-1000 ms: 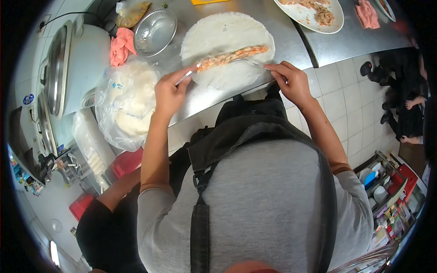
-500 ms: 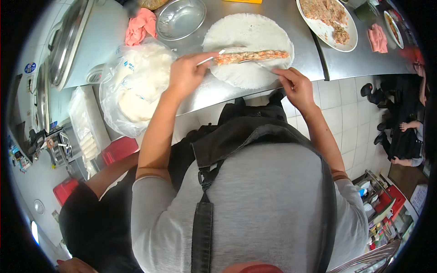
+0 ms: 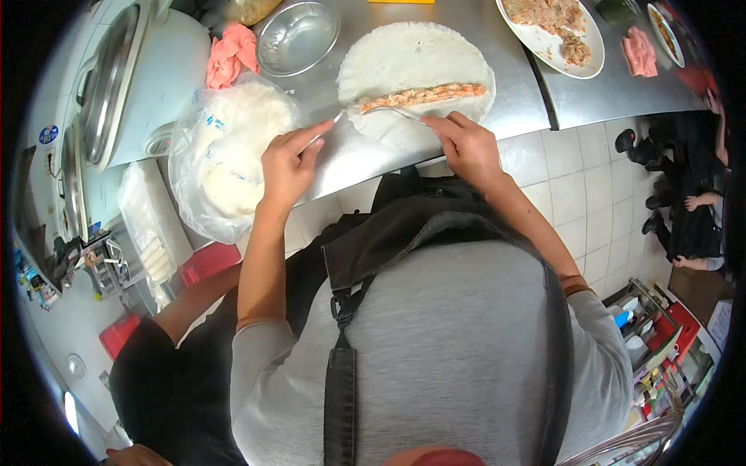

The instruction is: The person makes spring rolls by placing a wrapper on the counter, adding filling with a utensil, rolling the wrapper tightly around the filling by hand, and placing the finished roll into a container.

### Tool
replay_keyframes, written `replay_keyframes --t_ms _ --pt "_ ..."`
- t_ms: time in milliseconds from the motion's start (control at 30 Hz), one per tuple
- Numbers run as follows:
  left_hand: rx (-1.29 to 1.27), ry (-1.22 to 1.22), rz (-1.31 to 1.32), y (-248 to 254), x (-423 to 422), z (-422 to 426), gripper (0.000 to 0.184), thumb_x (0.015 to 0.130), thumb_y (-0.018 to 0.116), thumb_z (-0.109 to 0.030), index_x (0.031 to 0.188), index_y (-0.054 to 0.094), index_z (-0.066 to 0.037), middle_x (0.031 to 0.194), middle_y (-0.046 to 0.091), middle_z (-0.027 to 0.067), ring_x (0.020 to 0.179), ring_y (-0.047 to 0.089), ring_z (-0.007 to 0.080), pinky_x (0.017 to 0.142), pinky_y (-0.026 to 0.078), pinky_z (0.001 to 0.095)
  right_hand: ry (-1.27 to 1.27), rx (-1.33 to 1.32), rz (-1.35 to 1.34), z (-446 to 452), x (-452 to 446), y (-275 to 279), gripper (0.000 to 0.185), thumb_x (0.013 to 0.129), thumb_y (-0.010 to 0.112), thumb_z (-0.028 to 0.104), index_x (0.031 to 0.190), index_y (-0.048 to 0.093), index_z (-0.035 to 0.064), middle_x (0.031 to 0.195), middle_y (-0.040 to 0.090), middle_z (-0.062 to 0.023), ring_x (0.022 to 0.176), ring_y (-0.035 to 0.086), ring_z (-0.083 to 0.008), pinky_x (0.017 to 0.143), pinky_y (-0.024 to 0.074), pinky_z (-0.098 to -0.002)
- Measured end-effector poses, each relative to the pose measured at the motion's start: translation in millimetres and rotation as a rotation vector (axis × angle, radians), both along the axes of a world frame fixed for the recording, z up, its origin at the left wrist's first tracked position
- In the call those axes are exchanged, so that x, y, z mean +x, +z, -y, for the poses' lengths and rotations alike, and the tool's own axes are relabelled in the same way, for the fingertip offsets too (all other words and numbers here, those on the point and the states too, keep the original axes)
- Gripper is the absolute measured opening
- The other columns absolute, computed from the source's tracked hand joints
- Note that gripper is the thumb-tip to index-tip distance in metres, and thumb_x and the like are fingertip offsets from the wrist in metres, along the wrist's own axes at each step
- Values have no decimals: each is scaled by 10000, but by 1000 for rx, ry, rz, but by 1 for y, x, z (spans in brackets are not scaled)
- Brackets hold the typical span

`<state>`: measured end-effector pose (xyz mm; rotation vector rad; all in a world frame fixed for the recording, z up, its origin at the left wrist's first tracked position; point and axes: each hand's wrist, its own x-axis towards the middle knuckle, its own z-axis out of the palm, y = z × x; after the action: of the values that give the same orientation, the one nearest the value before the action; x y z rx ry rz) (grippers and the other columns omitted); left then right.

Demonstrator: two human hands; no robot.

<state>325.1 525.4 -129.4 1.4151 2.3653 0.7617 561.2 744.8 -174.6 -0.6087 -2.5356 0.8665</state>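
Observation:
A round, thin white wrapper (image 3: 423,58) lies flat on the steel counter. Across its lower half runs a strip of orange-and-pale filling (image 3: 426,95). My left hand (image 3: 289,163), left of the wrapper, is closed on a slim metal utensil (image 3: 339,116), its tip by the wrapper's left edge. From the front, my right hand (image 3: 468,149) grips what looks like a metal spoon (image 3: 402,113), which reaches left over the wrapper to the filling's left end. The exact kind of the left utensil is too small to tell.
Left of the wrapper, a plastic bag (image 3: 233,155) holds more white wrappers. Behind are a metal bowl (image 3: 298,39) and a pink cloth (image 3: 231,56). A white plate of filling (image 3: 553,35) sits at the back right. Another person (image 3: 175,380) is close on my left.
My left hand has drawn back left and down, off the wrapper. The right hand has moved left, bringing its spoon from the filling's right part to its left end.

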Motion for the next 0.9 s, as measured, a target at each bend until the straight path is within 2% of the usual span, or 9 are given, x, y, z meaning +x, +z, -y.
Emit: replay_keyframes --t_ms 67,200,300,400,500,633,800,833,900 --pt "181 49 30 6 3 -2 345 885 709 -58 1192 774 -200 950 763 98 772 662 296 817 521 376 -9 -12 12 3 4 0 280 900 650 70 1144 748 166 849 649 -91 734 669 -325 656 556 -431" --pt "169 -63 -88 5 -1 -21 327 898 704 -52 1199 769 -162 866 737 87 703 624 235 752 509 326 -33 -63 -47 -12 17 18 296 918 635 46 1172 743 151 873 665 -95 710 666 -303 639 549 -411" --pt "167 91 241 29 3 -66 296 941 676 -60 1220 749 -124 729 612 39 641 481 103 622 434 249 -187 -231 -115 -42 43 32 321 946 589 1 1217 719 113 881 672 -75 673 645 -205 610 523 -352" --pt "270 -10 315 36 22 -147 289 956 680 -120 1239 727 -152 800 694 72 696 615 161 656 490 315 -429 -373 -276 -88 73 39 379 953 509 -69 1283 657 45 876 652 -46 658 565 -82 576 453 -256" --pt "256 -191 228 17 44 -243 237 991 624 -192 1205 723 -172 992 761 101 860 718 282 757 545 422 -575 -512 -157 -133 88 54 374 938 507 -63 1272 646 29 880 664 -54 592 562 -88 519 445 -261" --pt "34 -272 96 2 77 -341 276 976 615 -257 1211 726 -165 1038 767 105 968 717 288 841 547 426 -633 -447 -49 -183 90 35 322 949 563 30 1258 654 19 825 695 -77 533 593 -115 495 470 -284" --pt "-62 -301 83 13 72 -347 258 939 658 -267 1156 746 -160 1062 759 104 1011 702 319 849 539 462 -650 -301 103 -211 92 32 306 949 614 124 1238 662 36 743 692 -105 495 617 -152 499 500 -316" --pt "-70 -303 62 18 64 -337 233 906 699 -255 1108 763 -158 1075 755 105 1031 688 332 861 530 476 -677 -307 172 -209 93 41 284 939 637 126 1210 676 51 827 705 -110 607 670 -201 581 533 -344" --pt "219 -361 -285 0 41 -307 244 889 734 -256 1104 752 -142 1066 733 66 1026 649 303 891 514 423 -638 -32 161 -206 108 33 272 930 657 118 1194 682 59 885 707 -105 690 681 -228 641 542 -359"
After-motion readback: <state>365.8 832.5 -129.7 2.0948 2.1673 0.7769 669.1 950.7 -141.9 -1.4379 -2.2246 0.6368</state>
